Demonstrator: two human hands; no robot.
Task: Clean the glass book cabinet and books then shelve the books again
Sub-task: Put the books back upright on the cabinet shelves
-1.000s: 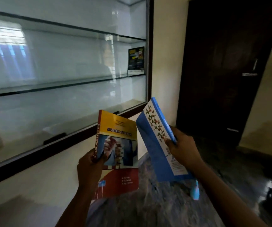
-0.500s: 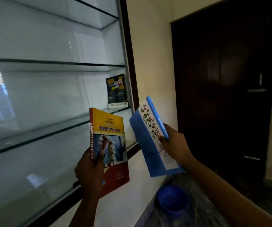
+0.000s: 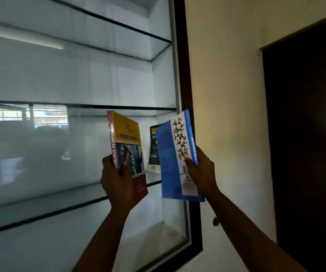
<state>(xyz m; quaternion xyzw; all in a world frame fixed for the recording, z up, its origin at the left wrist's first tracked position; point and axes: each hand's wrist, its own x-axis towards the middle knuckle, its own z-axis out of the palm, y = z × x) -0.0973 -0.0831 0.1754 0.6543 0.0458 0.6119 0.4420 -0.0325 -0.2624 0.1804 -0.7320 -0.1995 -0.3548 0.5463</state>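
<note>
Left hand point(image 3: 117, 181) raised, fingers point(image 3: 107, 163) clenched round the spine of a yellow-and-red "Business Statistics" paperback point(image 3: 128, 138), thumb pressed on the front cover. The book is upright, cover facing right, in front of the glass cabinet's middle section. Right hand point(image 3: 201, 173) grips a blue-and-white paperback with a molecule picture point(image 3: 170, 160): thumb on the cover, the other fingers curled behind the spine edge and mostly hidden. This book tilts slightly and overlaps the cabinet's dark wooden frame point(image 3: 185, 75). The two books are near each other, not touching.

Between them, a dark-covered book point(image 3: 154, 146) stands at the right end of a glass shelf point(image 3: 40, 217), its right side covered by the blue book and its title unreadable. Reflections wash over the cabinet glass, so I cannot tell whether the held books are inside or in front of a pane. Cream wall point(image 3: 226, 75) and dark wooden door point(image 3: 305, 134) at right, the door cut off by the frame edge.
</note>
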